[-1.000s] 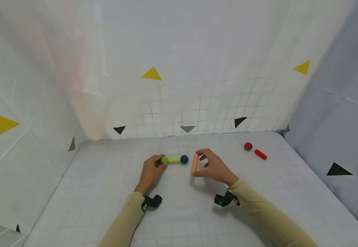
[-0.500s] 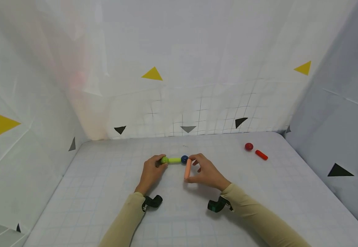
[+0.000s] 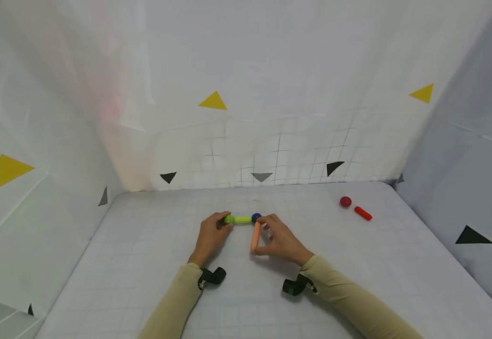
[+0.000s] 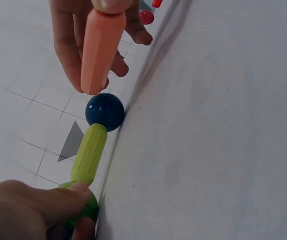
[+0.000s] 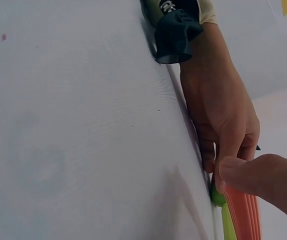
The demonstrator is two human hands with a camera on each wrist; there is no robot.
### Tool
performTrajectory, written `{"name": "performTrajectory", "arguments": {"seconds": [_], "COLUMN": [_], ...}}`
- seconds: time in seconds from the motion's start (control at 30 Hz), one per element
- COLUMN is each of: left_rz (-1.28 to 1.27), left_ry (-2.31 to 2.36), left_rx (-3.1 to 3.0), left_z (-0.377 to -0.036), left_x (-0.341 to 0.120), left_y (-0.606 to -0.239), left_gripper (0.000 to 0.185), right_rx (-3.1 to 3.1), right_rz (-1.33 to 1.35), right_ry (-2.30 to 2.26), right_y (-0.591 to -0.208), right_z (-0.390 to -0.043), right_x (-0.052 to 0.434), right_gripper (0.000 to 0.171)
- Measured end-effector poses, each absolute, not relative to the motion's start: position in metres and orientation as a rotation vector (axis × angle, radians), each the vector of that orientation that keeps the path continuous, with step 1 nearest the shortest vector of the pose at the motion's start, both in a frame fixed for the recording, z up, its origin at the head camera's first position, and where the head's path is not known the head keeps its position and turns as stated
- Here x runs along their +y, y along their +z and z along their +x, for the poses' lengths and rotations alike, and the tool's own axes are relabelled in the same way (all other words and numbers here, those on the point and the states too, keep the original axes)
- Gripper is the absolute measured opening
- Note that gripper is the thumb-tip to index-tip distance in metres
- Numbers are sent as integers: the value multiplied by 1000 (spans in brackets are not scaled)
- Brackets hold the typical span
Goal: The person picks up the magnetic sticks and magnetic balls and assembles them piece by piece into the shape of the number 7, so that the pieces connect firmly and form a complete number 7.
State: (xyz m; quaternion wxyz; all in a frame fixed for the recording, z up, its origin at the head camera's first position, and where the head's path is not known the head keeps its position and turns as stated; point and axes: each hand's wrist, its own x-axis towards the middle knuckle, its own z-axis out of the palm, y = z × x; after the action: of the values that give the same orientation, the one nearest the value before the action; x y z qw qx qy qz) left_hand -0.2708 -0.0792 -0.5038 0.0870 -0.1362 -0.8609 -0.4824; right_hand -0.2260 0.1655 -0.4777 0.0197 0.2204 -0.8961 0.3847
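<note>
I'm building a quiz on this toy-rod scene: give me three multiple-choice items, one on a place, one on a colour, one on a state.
1. Where do the red ball and red rod lie?
A. far right of the table
B. beside the left hand
C. under the right sleeve

2. What colour is the ball at the green rod's right end?
A. yellow
B. dark blue
C. white

3. What does the right hand do?
A. lies flat, holding nothing
B. pinches the orange rod
C. grips the red ball

Answers: 1 A, they sit apart from both hands near the right wall; 2 B, left wrist view shows it plainly; 3 B, fingers and thumb hold the rod's ends, its tip by the ball.
</note>
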Motion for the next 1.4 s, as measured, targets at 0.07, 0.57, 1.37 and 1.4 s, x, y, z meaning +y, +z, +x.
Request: {"name": "performTrajectory", "arguments": {"seconds": [0.07, 0.57, 1.37, 1.4], "left_rz": [-407, -372, -401, -398], "left_ry": [-1435, -1455, -1427, -1430], "left_rx": [-2560, -2581, -2581, -2585], "left_z": [-271, -272, -272, -271], "left_x": [-79, -79, -80, -80], "left_y": [-504, -505, -505, -505], "left_gripper": [43, 42, 42, 42], "right_rx": [-2781, -2807, -2783, -2788], "right_rz": [689, 635, 569, 569], "right_ry": [1174, 1113, 1114, 1107], "right_y": [-479, -482, -487, -488], "right_z": [-226, -222, -222, -222], "right_x": [164, 157, 153, 153], "right_gripper": [82, 83, 74, 73]}}
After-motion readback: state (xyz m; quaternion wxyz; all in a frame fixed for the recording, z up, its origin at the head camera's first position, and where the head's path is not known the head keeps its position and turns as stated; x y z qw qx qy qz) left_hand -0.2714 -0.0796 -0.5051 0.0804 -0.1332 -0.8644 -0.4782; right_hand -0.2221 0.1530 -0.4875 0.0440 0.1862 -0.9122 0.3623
